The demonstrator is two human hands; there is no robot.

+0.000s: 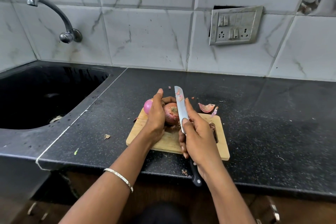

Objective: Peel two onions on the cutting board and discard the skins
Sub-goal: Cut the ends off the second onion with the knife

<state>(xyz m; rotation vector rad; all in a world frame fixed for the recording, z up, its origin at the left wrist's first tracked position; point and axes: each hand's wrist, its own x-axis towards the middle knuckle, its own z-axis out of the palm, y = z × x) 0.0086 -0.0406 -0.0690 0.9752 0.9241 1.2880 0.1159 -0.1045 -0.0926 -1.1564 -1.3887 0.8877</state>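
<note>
About halfway, I'd say: one peeled onion [148, 106] sits at the far left of the cutting board [221, 143], the left hand [156, 114] curls its fingers round the second onion [171, 115] (skin still on), the right hand [198, 138] grips the knife [181, 109], and loose skins [206, 107] lie undiscarded on the counter [272, 114].

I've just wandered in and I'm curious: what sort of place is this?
Probably a home kitchen: a black sink with a wall tap, a tiled wall, and an onion being peeled with a knife on a board.
</note>
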